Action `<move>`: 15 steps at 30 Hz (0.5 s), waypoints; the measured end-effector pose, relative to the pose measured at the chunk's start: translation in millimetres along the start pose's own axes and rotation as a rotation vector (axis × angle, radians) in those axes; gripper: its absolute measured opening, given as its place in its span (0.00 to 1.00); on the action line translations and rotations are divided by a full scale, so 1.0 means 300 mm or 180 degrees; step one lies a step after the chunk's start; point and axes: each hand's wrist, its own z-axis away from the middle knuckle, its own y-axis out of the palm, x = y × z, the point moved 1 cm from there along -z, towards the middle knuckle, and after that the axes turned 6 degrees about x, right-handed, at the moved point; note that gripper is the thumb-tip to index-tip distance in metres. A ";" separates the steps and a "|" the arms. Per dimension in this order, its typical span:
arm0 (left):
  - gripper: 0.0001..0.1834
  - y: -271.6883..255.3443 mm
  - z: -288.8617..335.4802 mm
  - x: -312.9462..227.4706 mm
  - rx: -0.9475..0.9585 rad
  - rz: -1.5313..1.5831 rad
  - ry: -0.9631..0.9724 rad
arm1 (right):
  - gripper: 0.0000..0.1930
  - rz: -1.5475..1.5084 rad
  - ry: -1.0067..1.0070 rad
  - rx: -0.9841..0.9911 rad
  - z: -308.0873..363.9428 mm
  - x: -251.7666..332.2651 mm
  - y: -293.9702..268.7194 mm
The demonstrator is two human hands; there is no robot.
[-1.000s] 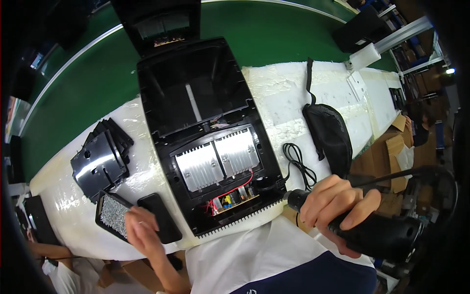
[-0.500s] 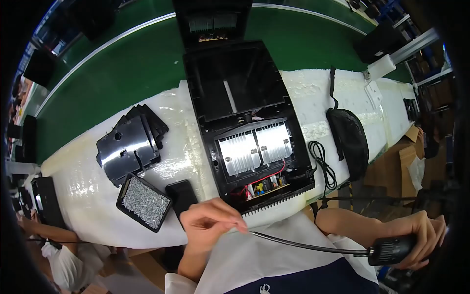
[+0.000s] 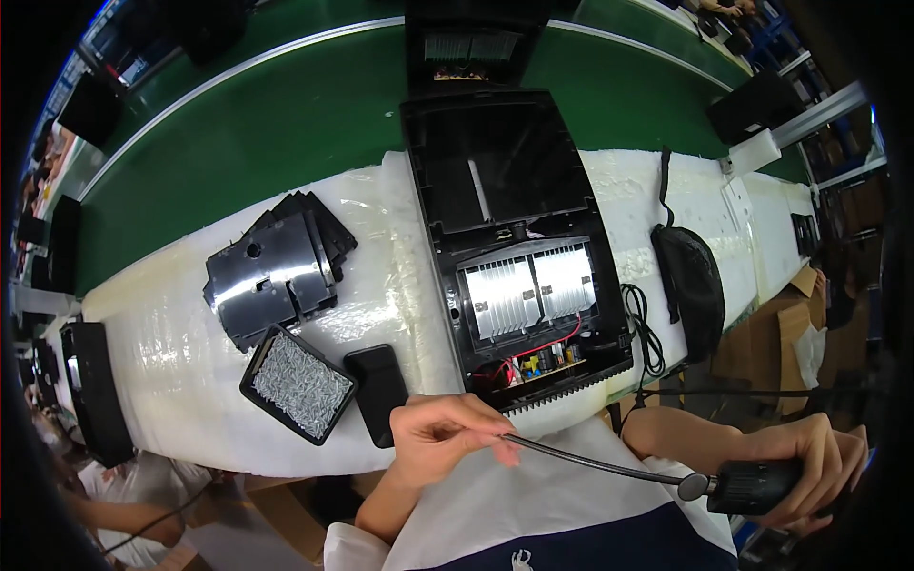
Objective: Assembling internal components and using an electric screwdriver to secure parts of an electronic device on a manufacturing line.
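My right hand grips the black body of a powered screwdriver, whose long thin metal shaft points left. A round grey piece shows where shaft meets body. At the shaft's far end, my left hand is closed in a pinch; whatever lies between its fingertips is too small to make out. Just beyond that hand lies an opened black housing, with silver finned heat sinks, a red wire and a circuit board inside. A black tray of small screws sits left of my left hand.
A black phone lies beside the screw tray. Stacked black plates are behind it. Right of the housing are a coiled black cable and a black mesh pouch. A green conveyor runs beyond the white padded bench. A co-worker's arm shows at lower left.
The view has turned slightly left, so the bench things sit further right. My left fingertips stay at the shaft's end. The round grey piece by the screwdriver body now shows plainly.
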 end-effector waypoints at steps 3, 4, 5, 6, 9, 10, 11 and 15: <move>0.04 -0.020 0.011 -0.022 0.0176 -0.0269 -0.0014 | 0.17 0.0971 -0.0734 -0.0192 0.019 0.147 -0.056; 0.06 -0.025 0.008 -0.018 0.0361 -0.0345 -0.0090 | 0.17 0.0997 -0.0745 -0.0191 0.020 0.139 -0.049; 0.06 -0.024 0.004 -0.014 0.0371 -0.0337 -0.0101 | 0.16 0.0920 -0.0654 -0.0238 0.022 0.126 -0.045; 0.06 -0.024 0.000 -0.011 0.0365 -0.0446 -0.0094 | 0.16 0.0833 -0.0557 -0.0289 0.023 0.111 -0.045; 0.06 -0.032 -0.007 -0.006 0.0356 -0.0551 0.0003 | 0.15 0.1004 -0.0489 -0.0319 0.023 0.061 -0.043; 0.06 -0.031 -0.016 0.003 0.0418 -0.0524 0.0085 | 0.15 0.1055 -0.0515 -0.0299 0.021 0.015 -0.029; 0.06 -0.017 -0.031 0.014 0.0500 -0.0485 0.0061 | 0.15 0.2133 -0.1289 -0.0489 0.016 -0.034 -0.010; 0.11 -0.018 -0.053 -0.006 0.0602 -0.1062 0.0166 | 0.14 0.1868 -0.1147 -0.0464 0.013 -0.100 0.012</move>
